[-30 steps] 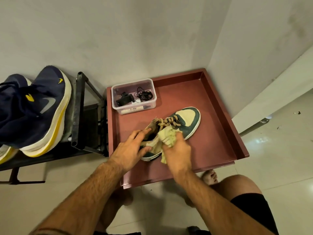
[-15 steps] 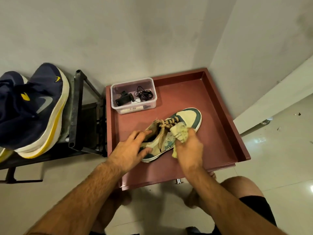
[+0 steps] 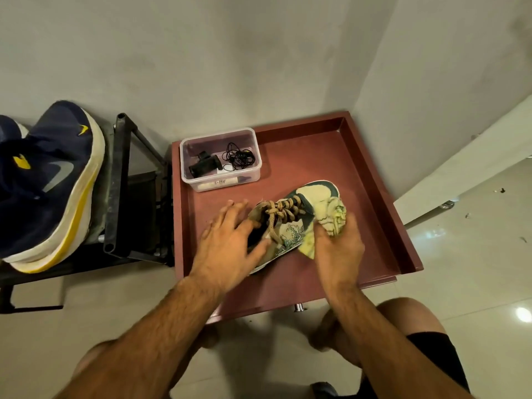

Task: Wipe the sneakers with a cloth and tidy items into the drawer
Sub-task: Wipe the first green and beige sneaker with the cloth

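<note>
i see the green and cream lace-up sneaker (image 3: 290,226) lying on its side in the pulled-out dark red drawer (image 3: 374,203). my left hand (image 3: 230,249) rests on its heel end, fingers spread and straight. my right hand (image 3: 338,249) grips a bunched pale yellow cloth (image 3: 334,220) against the toe. a clear plastic box (image 3: 220,159) of black cables sits at the back left of the drawer.

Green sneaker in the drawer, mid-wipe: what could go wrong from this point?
1. The left hand rests on the green sneaker with fingers spread rather than gripping, so a hard stroke may slide it.
2. The cloth, bunched in the right hand, might snag the laces.
3. The sneaker could bump the plastic box close behind it in the drawer.
</note>
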